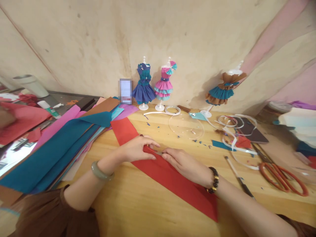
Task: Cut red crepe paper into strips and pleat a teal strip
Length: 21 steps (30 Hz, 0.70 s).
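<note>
A long red strip of paper (172, 179) lies slantwise across the wooden table in front of me. My left hand (138, 148) pinches a raised fold of the strip near its middle, thumb below and fingers above. Beside it, my right hand (181, 163) rests over the strip with its fingers closed. A thin greyish tip pokes out from the right fingertips toward the fold; most of it is hidden in the hand, so its kind is unclear.
Stacked coloured paper sheets (66, 141) lie left. Behind stand a blue-green paper dress (144, 84), a pink one (164, 84) and a brown-teal one (225, 87) on small stands. Orange-handled scissors (282, 176), a slim knife-like tool (239, 179) and white ribbon (232, 138) lie right.
</note>
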Available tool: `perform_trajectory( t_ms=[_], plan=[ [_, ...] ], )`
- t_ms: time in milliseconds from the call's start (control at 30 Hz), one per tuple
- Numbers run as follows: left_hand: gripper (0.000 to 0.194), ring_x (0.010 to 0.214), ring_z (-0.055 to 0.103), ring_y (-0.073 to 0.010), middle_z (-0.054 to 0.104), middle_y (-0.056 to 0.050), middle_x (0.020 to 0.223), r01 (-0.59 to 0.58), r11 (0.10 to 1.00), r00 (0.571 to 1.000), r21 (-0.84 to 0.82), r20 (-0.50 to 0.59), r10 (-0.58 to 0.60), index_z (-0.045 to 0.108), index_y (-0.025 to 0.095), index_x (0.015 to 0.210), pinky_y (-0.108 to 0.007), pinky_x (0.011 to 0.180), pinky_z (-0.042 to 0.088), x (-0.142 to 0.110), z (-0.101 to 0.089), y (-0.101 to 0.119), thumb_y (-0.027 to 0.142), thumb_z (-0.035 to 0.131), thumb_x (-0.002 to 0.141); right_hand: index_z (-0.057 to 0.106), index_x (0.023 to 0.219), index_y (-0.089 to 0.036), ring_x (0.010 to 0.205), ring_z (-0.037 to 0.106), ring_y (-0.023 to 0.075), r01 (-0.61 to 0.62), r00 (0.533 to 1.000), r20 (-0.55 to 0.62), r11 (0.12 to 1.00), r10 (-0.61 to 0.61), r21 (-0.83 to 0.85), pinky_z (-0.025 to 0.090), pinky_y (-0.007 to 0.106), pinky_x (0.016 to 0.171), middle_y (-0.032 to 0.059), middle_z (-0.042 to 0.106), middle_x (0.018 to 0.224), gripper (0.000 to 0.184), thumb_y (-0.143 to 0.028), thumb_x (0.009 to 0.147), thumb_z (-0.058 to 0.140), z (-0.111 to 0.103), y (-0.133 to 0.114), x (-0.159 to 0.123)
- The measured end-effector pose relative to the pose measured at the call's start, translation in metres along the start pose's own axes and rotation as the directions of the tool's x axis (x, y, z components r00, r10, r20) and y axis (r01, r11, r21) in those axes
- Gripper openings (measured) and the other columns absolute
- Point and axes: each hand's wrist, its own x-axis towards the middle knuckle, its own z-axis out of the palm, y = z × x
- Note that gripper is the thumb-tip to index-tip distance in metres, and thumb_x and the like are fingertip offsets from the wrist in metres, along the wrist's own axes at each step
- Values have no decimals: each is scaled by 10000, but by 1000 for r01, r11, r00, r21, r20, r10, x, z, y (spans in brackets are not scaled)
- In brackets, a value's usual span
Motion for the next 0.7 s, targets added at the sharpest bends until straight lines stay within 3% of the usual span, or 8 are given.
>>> perform_trajectory(
  t_ms=[200, 400, 533, 700],
  plan=[
    [468, 875, 601, -156, 648, -7, 940, 31, 999, 999, 15, -11, -31, 639, 242, 1163, -258, 824, 458, 0, 1, 2, 326, 767, 721, 558, 832, -203, 702, 566, 172, -25, 999, -25, 1000, 25, -1, 400, 291, 677, 35, 622, 782, 347, -388, 992, 312, 2, 1, 1],
    [721, 880, 593, -157, 643, -1, 933, 70, 997, 997, -23, -28, -71, 471, 258, 1365, -273, 824, 461, -1, 2, 2, 317, 771, 712, 549, 835, -199, 704, 557, 166, -30, 998, -50, 999, 32, 43, 404, 292, 672, 36, 621, 791, 396, -451, 986, 284, 0, 4, -1],
    [813, 849, 595, -149, 636, 8, 909, 79, 996, 997, -47, -10, -80, 348, 249, 1443, -274, 804, 466, -1, 2, 2, 329, 742, 737, 583, 963, -182, 730, 550, 165, -25, 1000, -3, 996, 25, 84, 408, 279, 655, 36, 644, 864, 393, -557, 852, 547, 0, 10, -3],
    [720, 978, 578, -218, 659, -65, 1065, 86, 988, 995, 130, -60, -79, 458, 238, 1384, -324, 861, 441, -3, -5, 0, 493, 700, 755, 611, 827, -176, 661, 526, 139, -68, 997, 50, 997, 66, 38, 385, 260, 601, 8, 623, 767, 212, -375, 867, 548, -3, 16, -4]
  ],
)
